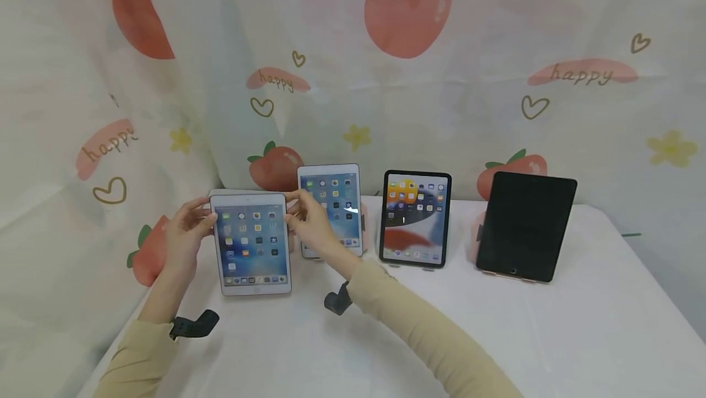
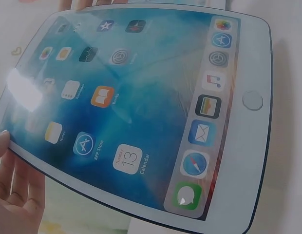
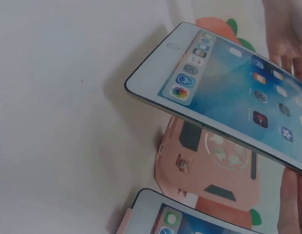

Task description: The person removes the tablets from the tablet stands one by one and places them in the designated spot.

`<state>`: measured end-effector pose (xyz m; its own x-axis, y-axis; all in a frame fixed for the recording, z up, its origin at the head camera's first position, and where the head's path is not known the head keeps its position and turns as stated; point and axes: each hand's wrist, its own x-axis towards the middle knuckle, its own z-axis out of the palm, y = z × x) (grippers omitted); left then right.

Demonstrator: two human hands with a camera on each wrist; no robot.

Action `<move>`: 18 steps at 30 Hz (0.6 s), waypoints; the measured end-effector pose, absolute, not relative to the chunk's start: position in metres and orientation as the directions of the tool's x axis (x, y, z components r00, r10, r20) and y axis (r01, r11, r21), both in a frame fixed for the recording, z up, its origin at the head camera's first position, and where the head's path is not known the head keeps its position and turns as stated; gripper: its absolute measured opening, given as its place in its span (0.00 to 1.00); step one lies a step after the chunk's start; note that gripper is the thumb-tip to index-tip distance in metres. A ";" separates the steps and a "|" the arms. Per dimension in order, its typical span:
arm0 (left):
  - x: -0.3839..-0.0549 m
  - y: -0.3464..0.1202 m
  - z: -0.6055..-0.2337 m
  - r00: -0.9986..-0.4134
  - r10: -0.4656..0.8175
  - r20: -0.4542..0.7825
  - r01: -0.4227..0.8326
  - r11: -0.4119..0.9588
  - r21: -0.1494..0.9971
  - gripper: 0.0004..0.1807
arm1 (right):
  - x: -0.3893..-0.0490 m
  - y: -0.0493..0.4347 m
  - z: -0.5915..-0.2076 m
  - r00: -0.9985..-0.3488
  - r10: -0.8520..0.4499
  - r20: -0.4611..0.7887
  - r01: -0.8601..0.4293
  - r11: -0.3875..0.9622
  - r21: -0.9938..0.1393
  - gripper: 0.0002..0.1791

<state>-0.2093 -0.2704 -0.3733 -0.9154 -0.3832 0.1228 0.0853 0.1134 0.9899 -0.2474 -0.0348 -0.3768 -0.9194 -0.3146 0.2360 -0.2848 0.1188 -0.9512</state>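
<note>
A white-framed tablet point(image 1: 252, 244) with a lit home screen is held upright at the left of the table. My left hand point(image 1: 184, 235) pinches its left edge near the top, thumb in front and fingers behind. At the opposite edge my right hand point(image 1: 311, 220) grips it near the upper corner. The right wrist view shows a pink tablet stand point(image 3: 190, 165) behind the held tablet, with the tablet's lower end jutting out in front of it. In the left wrist view the round home button point(image 2: 253, 101) and the row of app icons show plainly.
Just right of the held tablet, a second white tablet point(image 1: 333, 180) leans on a pink stand, partly covered by my right hand. Farther right stand a black-framed lit tablet point(image 1: 416, 220) and a dark-screened tablet point(image 1: 526, 226). A printed curtain point(image 1: 331, 110) hangs behind the white-covered table point(image 1: 441, 324).
</note>
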 end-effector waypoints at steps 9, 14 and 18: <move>-0.196 -0.272 -0.374 -0.923 -0.362 0.131 0.074 0.168 0.983 0.20 | -0.239 -0.036 -0.379 -0.924 -0.311 0.221 -0.261 0.095 -0.961 0.17; -0.190 -0.276 -0.379 -0.936 -0.340 0.086 0.037 0.148 0.988 0.19 | -0.234 -0.037 -0.383 -0.931 -0.314 0.186 -0.222 0.081 -0.972 0.16; -0.186 -0.279 -0.383 -0.943 -0.328 0.056 0.003 0.160 0.987 0.20 | -0.232 -0.039 -0.389 -0.936 -0.326 0.135 -0.152 0.025 -0.988 0.18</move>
